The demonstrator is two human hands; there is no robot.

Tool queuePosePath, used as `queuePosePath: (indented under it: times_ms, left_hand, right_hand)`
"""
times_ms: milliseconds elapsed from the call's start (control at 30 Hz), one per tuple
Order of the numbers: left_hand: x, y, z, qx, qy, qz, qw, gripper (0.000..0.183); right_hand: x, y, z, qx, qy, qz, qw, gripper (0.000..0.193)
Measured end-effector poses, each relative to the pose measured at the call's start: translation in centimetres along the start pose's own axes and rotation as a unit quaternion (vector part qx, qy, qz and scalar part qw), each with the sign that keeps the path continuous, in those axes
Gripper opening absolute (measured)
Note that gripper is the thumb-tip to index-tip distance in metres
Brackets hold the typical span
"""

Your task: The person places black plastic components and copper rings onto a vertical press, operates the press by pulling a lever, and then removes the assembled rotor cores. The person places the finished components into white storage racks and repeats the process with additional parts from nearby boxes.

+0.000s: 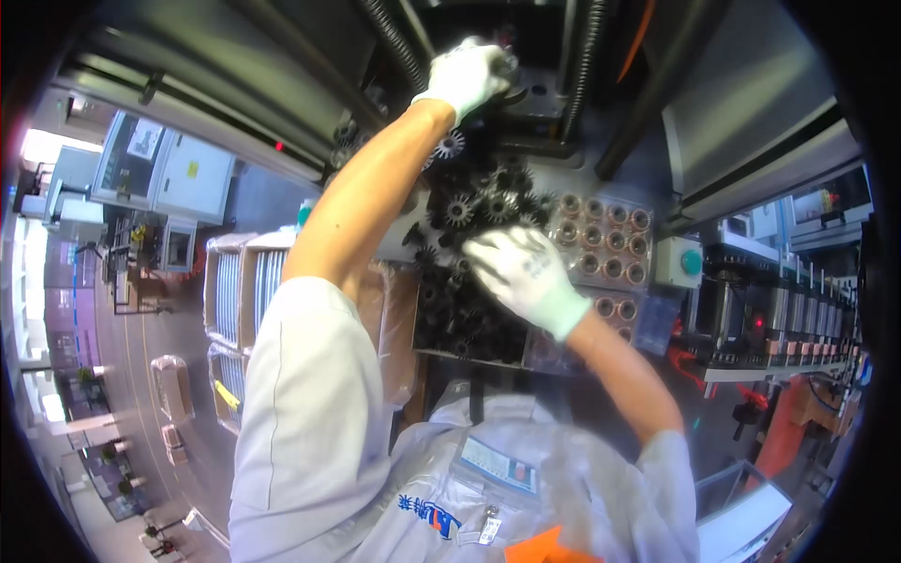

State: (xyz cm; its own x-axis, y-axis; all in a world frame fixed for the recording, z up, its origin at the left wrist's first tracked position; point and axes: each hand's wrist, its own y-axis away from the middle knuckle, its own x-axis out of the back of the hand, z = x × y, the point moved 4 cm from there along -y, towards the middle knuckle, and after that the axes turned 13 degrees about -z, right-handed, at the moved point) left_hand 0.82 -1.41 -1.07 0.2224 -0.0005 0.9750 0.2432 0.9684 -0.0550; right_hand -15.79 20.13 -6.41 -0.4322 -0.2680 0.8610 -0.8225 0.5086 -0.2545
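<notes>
The left hand (465,77) is at the machine (541,105), well apart from the right hand (526,272), which is over piled black toothed wheels (459,209); what either grips is unclear. Blue lettering (419,511) marks the grey shirt (314,394).

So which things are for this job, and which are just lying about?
Probably for the job:
- black, toothed, wheel-shaped parts by the white-gloved right hand
- copper-coloured round parts in rows

Seemingly just lying about:
- stacked brown cardboard boxes, left
- two brown boxes on the floor
</notes>
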Motion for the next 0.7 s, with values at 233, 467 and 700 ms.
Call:
queuePosePath:
  times_ms: [233, 467, 700]
  left_hand:
    - [5.0, 16.8, -1.3, 0.109, 0.126, -0.038, 0.985, 0.03]
    - [-12.4, 42.5, -15.1, 0.355, 0.017, -0.166, 0.92, 0.054]
    - [-18.3, 41.7, -14.4, 0.459, 0.0, -0.161, 0.874, 0.04]
  right_hand:
    - [-7.8, -8.4, -0.1, 0.052, 0.191, -0.141, 0.97, 0.013]
    - [-12.5, -13.6, -0.8, 0.049, 0.235, -0.289, 0.927, 0.017]
    - [-9.4, -11.5, -1.0, 0.025, 0.165, -0.197, 0.966, 0.01]
